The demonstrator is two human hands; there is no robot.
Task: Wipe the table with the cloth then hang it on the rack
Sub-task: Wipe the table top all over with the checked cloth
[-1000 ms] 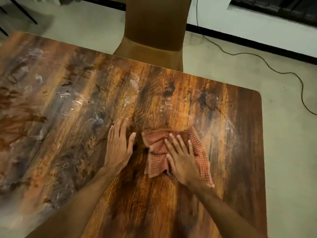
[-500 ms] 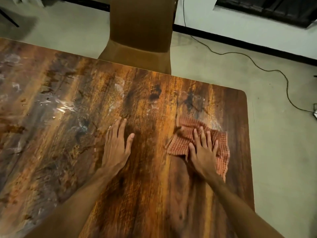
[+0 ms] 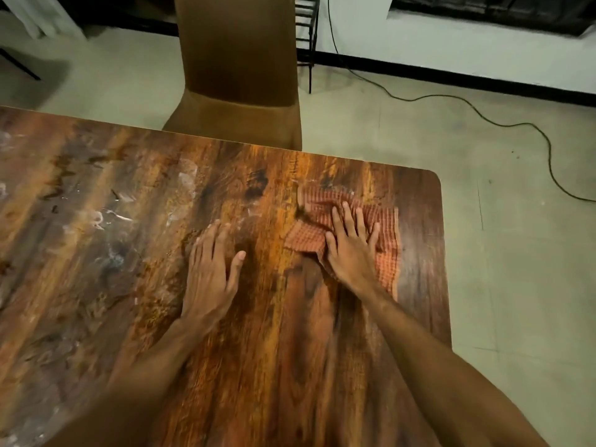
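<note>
Red check cloth (image 3: 388, 227) crumpled, table (image 3: 290, 350) rt corner

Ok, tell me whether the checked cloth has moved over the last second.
Yes. The checked cloth, under the right hand, has slid rightward, away from the left hand and nearer the rounded far-right corner of the table.

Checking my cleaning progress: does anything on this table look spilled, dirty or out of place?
Yes. Whitish smears streak the left part of the table, away from the crumpled checked cloth under the right hand near the far right corner, so that area looks unwiped. The left hand rests flat on bare wood. Nothing looks damaged.
</note>
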